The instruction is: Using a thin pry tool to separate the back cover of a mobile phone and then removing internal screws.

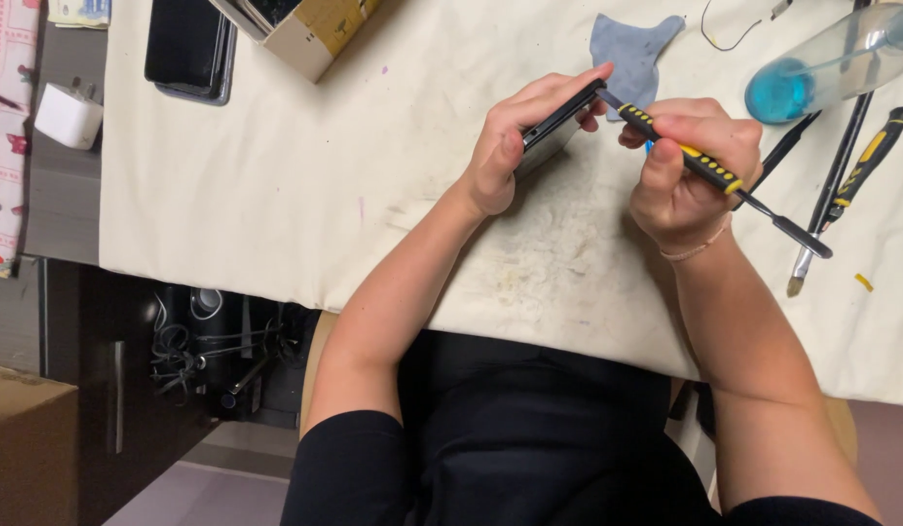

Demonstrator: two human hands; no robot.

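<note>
My left hand (515,146) grips a dark, thin phone (560,125) held on edge above the cloth-covered table. My right hand (687,166) holds a black and yellow pry tool (709,173). Its flat metal tip touches the phone's upper corner. The tool's far end sticks out to the right past my fingers.
A grey cloth (631,54) lies behind the phone. A clear bottle with blue liquid (831,63), a second yellow-black screwdriver (865,161) and a brush (826,209) lie at the right. A black phone (190,49) and a cardboard box (310,29) sit at the upper left on the cream table cloth (276,175).
</note>
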